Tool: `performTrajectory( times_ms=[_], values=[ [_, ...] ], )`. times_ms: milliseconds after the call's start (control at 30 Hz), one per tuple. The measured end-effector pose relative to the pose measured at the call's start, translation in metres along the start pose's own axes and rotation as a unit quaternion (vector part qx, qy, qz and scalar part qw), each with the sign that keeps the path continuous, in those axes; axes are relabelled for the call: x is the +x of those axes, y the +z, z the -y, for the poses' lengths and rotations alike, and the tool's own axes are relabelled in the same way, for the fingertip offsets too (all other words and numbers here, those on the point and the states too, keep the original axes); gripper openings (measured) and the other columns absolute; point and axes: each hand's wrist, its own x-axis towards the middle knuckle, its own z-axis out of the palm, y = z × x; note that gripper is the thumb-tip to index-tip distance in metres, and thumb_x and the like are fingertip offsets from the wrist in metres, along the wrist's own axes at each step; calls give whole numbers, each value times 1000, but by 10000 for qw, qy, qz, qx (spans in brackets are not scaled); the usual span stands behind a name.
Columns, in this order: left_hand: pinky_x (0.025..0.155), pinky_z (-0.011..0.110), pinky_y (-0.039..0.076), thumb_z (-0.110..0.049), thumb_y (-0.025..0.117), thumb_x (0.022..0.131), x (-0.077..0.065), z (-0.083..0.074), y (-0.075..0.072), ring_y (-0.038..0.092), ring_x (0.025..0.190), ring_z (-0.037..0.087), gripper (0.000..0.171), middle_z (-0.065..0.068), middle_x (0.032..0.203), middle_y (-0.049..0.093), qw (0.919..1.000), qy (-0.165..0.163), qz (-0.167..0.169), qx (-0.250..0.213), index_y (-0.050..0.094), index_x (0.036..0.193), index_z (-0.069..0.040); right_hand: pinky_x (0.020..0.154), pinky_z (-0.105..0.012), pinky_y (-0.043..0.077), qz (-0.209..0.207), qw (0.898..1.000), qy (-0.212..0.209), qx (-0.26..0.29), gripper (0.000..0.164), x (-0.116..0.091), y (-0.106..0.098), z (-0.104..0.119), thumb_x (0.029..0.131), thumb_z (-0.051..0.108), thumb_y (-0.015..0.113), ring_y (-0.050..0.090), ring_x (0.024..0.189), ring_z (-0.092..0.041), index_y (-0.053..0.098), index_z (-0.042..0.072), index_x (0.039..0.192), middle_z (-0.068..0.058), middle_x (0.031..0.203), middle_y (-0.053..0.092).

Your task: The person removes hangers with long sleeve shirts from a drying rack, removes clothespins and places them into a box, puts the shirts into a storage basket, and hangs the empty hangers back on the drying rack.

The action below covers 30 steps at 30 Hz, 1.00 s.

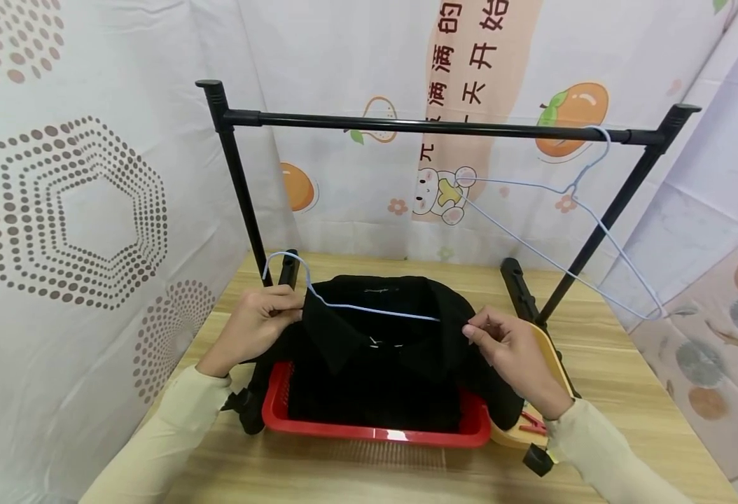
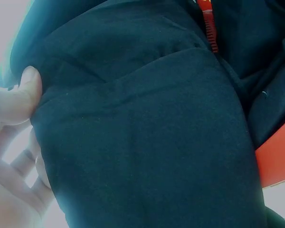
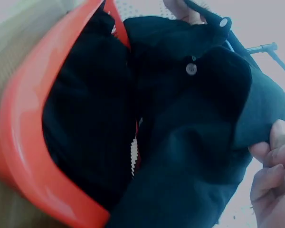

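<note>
A black button-up shirt (image 1: 337, 336) with a pointed collar is held up over the red basket (image 1: 375, 435). A light blue wire hanger (image 1: 369, 309) runs across its neck opening. The hanger's hook rises at the left, and its right end disappears behind the shirt's right side. My left hand (image 1: 258, 329) pinches the shirt's left side near the collar, thumb on the cloth in the left wrist view. On the other side, my right hand (image 1: 510, 346) pinches the collar's edge between thumb and fingers. Pale buttons (image 3: 191, 69) show on the shirt front in the right wrist view.
Over the shirt stands a black clothes rack (image 1: 407, 126); a second blue hanger (image 1: 533, 185) hangs at its right end. More black cloth (image 3: 85, 114) fills the basket. Beside it, a yellow tray (image 1: 510, 439) holds a red clothespin (image 1: 533, 424). Printed curtains (image 1: 344, 42) enclose the wooden table (image 1: 634, 420).
</note>
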Motion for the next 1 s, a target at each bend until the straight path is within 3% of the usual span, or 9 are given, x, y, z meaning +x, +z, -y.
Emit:
performTrajectory(
  times_ms=[233,367,433,500,600,667,733,833,1000],
  values=[
    [60,17,47,19,78,79,-4,-1,1,60,65,8,31,-5,84,72,9999,-96,-113,-22,82,92,-8,53,-32,50,137,9899,1106,871,16,-3,-6,-3,105,18,63,56,55,-26,64,2,106,-10,78,60],
    [61,17,47,19,77,80,0,-2,2,62,68,10,30,-3,86,72,9997,-40,-223,-89,82,93,-7,57,-30,50,658,9745,1458,1571,23,0,-3,-7,108,22,56,60,57,-20,57,-1,109,-7,69,60],
    [61,17,46,20,77,80,1,-2,2,61,68,10,31,-3,85,72,9994,-89,-289,-154,82,92,-9,58,-27,49,908,9529,1743,2308,19,1,-2,-8,110,20,53,58,56,-16,57,1,106,-4,67,59],
    [61,17,46,19,77,80,1,-2,2,61,68,11,31,-3,85,72,9991,-136,-329,-233,82,91,-9,58,-24,46,1077,9188,2069,3184,13,2,0,-8,109,12,49,54,56,-11,59,6,103,0,70,58],
    [61,18,47,17,77,82,2,-3,2,63,69,11,30,-3,86,73,9989,-168,-329,-302,82,91,-10,58,-21,39,1228,8624,2451,4256,27,3,2,-10,102,-4,40,46,53,-9,56,12,86,4,63,46],
    [62,18,47,16,77,83,3,-3,3,63,70,12,29,-4,87,73,9988,-192,-337,-309,83,92,-11,58,-22,32,1275,8409,2576,4585,33,5,5,-10,94,-11,34,41,51,-9,47,14,76,2,59,34],
    [62,18,47,15,77,83,3,-3,3,64,70,11,29,-4,88,73,9988,-221,-334,-292,83,93,-11,58,-23,28,1248,8370,2714,4584,34,7,7,-11,90,-12,31,38,50,-10,35,15,70,1,58,24],
    [61,18,47,15,77,83,1,-3,4,62,68,11,29,-4,87,73,9987,-255,-332,-290,83,93,-11,55,-22,27,1234,8413,2901,4392,33,10,11,-14,88,-12,32,37,49,-8,34,16,71,2,57,27],
    [63,18,48,19,75,82,2,-5,4,62,69,11,32,-4,87,72,9984,-222,-412,-308,82,90,-11,51,-19,31,1857,8605,2895,3757,23,11,20,-20,101,-1,47,38,50,-6,54,12,83,5,63,41]
  ],
)
